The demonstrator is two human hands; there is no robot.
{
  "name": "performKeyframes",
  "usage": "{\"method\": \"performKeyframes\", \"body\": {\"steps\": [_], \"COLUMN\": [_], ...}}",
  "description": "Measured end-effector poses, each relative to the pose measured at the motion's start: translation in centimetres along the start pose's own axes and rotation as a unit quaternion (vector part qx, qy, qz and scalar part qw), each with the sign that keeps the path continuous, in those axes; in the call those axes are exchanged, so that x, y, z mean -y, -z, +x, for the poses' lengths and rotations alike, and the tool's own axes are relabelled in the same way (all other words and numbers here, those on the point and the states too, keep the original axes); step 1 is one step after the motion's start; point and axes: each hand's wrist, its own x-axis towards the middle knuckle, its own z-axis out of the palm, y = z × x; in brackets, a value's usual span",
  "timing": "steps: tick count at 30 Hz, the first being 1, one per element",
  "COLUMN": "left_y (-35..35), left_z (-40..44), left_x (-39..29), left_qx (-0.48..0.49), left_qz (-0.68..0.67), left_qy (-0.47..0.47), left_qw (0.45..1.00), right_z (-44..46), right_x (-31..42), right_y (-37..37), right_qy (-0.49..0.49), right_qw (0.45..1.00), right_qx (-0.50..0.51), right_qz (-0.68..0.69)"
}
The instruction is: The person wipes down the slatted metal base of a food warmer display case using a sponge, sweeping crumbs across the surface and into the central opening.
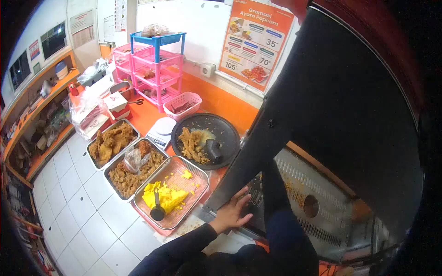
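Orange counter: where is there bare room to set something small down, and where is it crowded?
A small bare patch of the counter lies between the scissors, the pink rack and the white scale. Three food trays crowd the floor-side edge, and the black dish sits close beside them. Orange behind the dish may be wall; I cannot tell.

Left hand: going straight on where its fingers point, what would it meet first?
Beyond the left hand, the dark right sleeve looks first in line, but depth is unclear.

The orange wall poster [256, 45] reads "Gramasi Ayam Popcorn", with 35, 70 and 105.
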Motion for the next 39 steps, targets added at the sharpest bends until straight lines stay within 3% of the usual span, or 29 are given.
{"method": "performKeyframes", "body": {"steps": [2, 8, 15, 18, 21, 24, 26, 27, 30, 32, 35, 39], "left_y": [-0.1, 0.5, -0.2, -0.2, -0.1, -0.1, 0.2, 0.1, -0.2, -0.3, -0.4, -0.4], "left_z": [0.0, 0.4, 0.1, 0.6, 0.6, 0.5, 0.9, 1.0, 1.2, 1.3, 1.6, 1.9], "left_x": [0.1, -0.3, -0.2, -0.3, -0.5, -0.3, -0.7, -0.8, -0.4, -0.3, -0.6, -0.7], "left_qx": [0.002, 0.011, 0.012, 0.015, 0.018, 0.018, 0.018, 0.022, 0.033, 0.032, 0.042, 0.060], "left_qz": [0.013, 0.044, 0.051, 0.063, 0.072, 0.075, 0.070, 0.067, 0.078, 0.085, 0.090, 0.104], "left_qy": [-0.002, -0.003, 0.004, -0.008, -0.006, -0.003, -0.003, 0.006, 0.027, 0.028, 0.030, 0.042], "left_qw": [1.000, 0.999, 0.999, 0.998, 0.997, 0.997, 0.997, 0.997, 0.996, 0.996, 0.995, 0.992], "right_z": [-0.2, 2.0, -1.4, -3.5, -4.0, -5.4, -7.4, -8.5, -8.8, -8.1, -7.8, -10.4], "right_x": [1.1, -7.3, -18.9, -19.2, -14.2, -5.8, -2.0, -0.7, -0.3, -4.1, -10.9, -15.2], "right_y": [2.3, 5.4, 18.2, 20.9, 17.4, 8.0, 1.8, 0.1, 1.7, 4.0, 8.5, 14.6], "right_qy": [-0.039, -0.046, -0.107, -0.058, 0.073, 0.218, 0.243, 0.173, 0.103, 0.080, -0.061, -0.063], "right_qw": [0.999, 0.992, 0.971, 0.974, 0.983, 0.973, 0.970, 0.984, 0.983, 0.985, 0.984, 0.979], "right_qx": [0.019, -0.094, -0.169, -0.189, -0.161, -0.074, -0.021, 0.015, 0.037, -0.005, -0.048, -0.127], "right_qz": [0.021, -0.065, -0.132, -0.114, -0.041, 0.007, -0.015, -0.048, -0.146, -0.154, -0.162, -0.146]}}
